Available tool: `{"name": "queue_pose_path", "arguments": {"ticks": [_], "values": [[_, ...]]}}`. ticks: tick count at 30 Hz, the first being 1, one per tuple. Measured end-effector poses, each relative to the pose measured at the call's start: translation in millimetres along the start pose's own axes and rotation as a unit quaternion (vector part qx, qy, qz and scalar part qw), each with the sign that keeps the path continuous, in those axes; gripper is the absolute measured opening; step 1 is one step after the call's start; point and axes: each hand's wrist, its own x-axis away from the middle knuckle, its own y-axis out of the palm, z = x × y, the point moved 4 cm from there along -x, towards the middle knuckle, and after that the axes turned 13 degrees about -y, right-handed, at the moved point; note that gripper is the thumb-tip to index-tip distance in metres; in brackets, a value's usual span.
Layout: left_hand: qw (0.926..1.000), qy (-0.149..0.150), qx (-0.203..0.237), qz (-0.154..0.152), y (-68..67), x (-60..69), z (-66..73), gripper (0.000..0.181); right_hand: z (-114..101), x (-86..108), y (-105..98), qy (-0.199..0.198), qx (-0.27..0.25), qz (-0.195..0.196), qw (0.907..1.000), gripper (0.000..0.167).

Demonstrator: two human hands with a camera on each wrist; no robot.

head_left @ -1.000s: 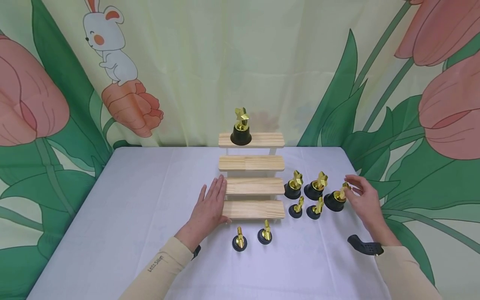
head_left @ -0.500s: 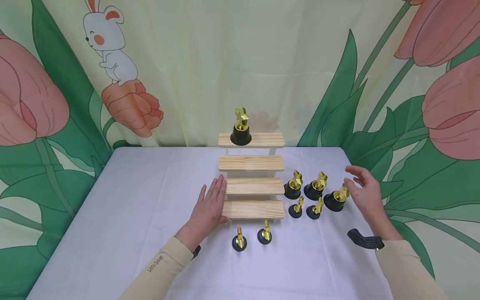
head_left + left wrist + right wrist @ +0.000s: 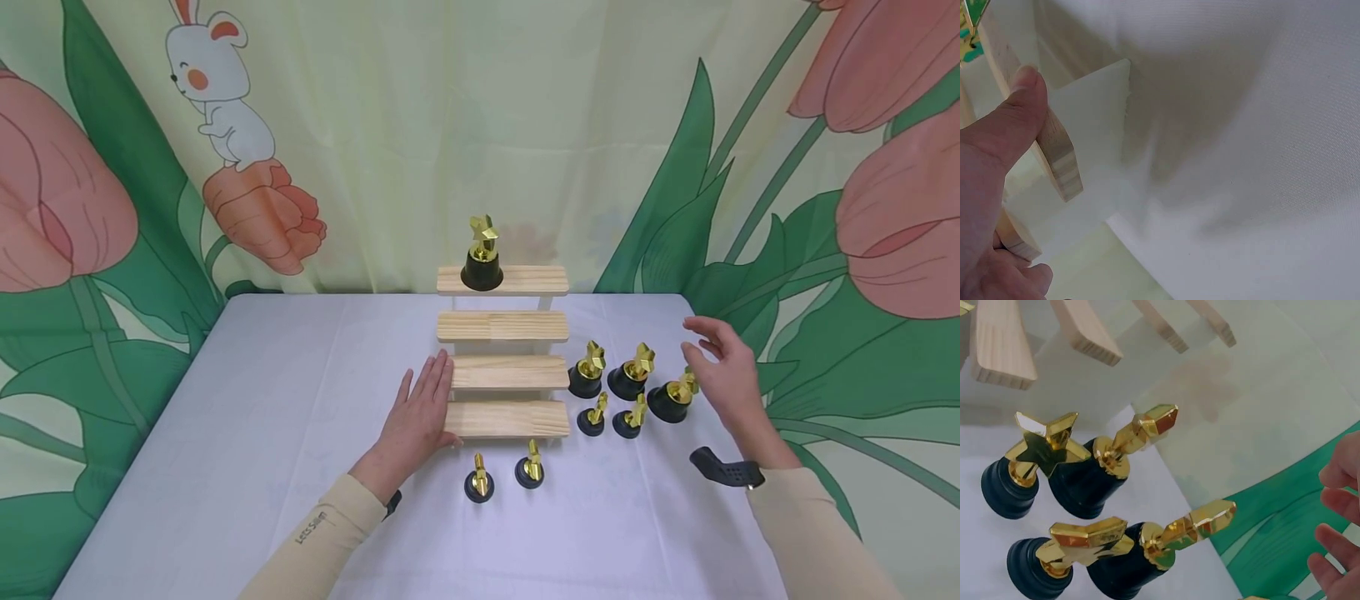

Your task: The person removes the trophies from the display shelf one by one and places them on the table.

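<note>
A tiered stand [image 3: 510, 372] with pale wooden shelves holds one gold star trophy [image 3: 482, 254] on its top shelf. My left hand [image 3: 412, 417] rests against the left ends of the two lower shelves, fingers extended. In the left wrist view its thumb [image 3: 1025, 94] touches a wooden shelf [image 3: 1060, 150]. To the stand's right are several star trophies with black bases, including a large rightmost trophy [image 3: 671, 398]. My right hand [image 3: 726, 375] hovers just above and right of that one, fingers slightly bent, holding nothing. The right wrist view shows those fingers [image 3: 1338, 469] apart from the trophies.
Two small trophies, a left one [image 3: 479, 479] and a right one [image 3: 530, 465], stand in front of the lowest shelf. A white cloth covers the table [image 3: 300, 433]. Behind it hangs a curtain [image 3: 390, 167] printed with tulips and a rabbit.
My right hand has let go of the large rightmost trophy's star and moved up, away from it. The trophy stays on the table. My left hand has not moved.
</note>
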Motion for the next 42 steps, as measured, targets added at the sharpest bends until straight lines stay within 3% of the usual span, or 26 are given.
{"name": "queue_pose_path", "arguments": {"ticks": [42], "values": [[0.9999, 0.002, 0.007, 0.008, -0.1, 0.4, 0.1, 0.128, -72, -49.2, 40, -0.103, -0.068, -0.024, 0.9921, 0.038]]}}
